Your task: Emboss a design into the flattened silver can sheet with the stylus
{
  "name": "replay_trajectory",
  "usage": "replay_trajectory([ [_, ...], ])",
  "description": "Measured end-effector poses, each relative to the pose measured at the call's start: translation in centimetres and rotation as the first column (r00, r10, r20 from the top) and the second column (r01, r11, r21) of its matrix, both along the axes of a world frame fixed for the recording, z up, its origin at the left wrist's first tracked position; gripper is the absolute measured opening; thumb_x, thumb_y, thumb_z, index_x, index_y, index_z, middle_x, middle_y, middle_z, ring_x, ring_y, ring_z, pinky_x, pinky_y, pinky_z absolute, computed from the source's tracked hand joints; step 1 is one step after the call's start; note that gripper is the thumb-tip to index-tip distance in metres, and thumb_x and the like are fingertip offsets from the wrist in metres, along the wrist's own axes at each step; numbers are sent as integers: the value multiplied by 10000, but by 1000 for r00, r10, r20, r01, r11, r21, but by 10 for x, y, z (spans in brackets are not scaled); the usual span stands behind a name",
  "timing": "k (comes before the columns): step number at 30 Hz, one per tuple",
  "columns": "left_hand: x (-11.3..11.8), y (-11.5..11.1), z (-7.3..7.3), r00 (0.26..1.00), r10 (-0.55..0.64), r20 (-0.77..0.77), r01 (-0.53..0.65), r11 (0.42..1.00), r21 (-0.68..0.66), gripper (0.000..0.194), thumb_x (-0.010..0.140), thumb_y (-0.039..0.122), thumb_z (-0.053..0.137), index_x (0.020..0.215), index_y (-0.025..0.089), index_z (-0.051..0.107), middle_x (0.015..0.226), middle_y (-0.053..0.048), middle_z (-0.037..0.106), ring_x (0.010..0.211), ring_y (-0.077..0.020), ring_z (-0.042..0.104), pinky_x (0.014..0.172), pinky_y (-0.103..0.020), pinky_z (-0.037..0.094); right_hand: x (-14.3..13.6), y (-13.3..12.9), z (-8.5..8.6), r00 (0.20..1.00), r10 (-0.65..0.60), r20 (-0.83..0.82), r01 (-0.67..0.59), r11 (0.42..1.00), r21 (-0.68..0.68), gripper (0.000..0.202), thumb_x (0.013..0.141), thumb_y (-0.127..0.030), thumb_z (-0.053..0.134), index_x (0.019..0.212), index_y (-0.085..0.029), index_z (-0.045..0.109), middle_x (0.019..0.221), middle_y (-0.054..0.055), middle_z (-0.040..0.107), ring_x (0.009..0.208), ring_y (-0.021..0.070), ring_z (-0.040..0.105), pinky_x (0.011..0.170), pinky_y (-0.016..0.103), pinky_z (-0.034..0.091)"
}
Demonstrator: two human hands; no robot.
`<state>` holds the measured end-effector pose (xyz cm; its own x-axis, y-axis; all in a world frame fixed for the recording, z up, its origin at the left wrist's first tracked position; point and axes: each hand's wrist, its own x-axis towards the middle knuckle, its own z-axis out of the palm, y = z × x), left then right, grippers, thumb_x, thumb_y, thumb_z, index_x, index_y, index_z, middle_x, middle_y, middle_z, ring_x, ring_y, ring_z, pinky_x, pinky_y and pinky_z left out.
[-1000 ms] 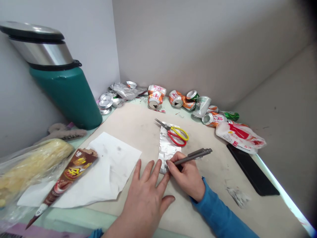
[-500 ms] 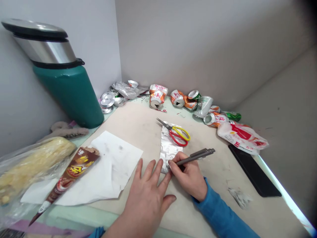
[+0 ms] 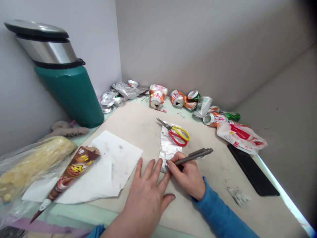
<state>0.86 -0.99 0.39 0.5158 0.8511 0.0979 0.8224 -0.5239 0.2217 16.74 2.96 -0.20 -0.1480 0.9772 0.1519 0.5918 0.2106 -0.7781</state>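
"What is held in the right hand [image 3: 188,176]?"
"A slim, dark grey clip pen [image 3: 195,156] is pinched by thumb and fingers over the near end of a crinkled silver metal strip [image 3: 168,148]."
"And the left hand [image 3: 148,195]?"
"It is laid flat just beside, fingers spread."
"Beyond the hands?"
"Red-and-yellow-handled metal scissors [image 3: 171,127] are rested across the strip's far end; a creased white paper sheet [image 3: 123,158] is seen left of the left hand."

Pen [image 3: 194,156] dark grey. Foil strip [image 3: 168,145] plain silver. Scissors [image 3: 169,126]: one loop yellow, one red. Sleeve [image 3: 218,211] blue. Bottle [image 3: 70,94] teal and silver. Phone [image 3: 252,170] black. Paper [image 3: 104,175] white, grey smudges.
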Motion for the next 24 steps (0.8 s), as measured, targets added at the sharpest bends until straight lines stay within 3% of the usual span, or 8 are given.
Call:
replay_trajectory([
  [7,1,1,3,1000,-3,-21,3,1000,-6,482,876,534,445,1284,289,523,1398,-106,447,1258,-344,433,1040,-629,274,5,3,-3,978,-63,-198,46,995,-89,201,837,-288,543,667,-207,472,517,-52,468,468,106,442,457,222,367],
  [24,-1,0,2,1000,-2,-19,2,1000,-13,489,874,540,440,1277,277,529,1403,-104,444,1264,-338,427,1048,-626,264,2,1,0,1000,10,-16,-10,1000,-3,172,829,-251,539,666,-206,508,569,-18,539,536,134,498,524,249,397],
])
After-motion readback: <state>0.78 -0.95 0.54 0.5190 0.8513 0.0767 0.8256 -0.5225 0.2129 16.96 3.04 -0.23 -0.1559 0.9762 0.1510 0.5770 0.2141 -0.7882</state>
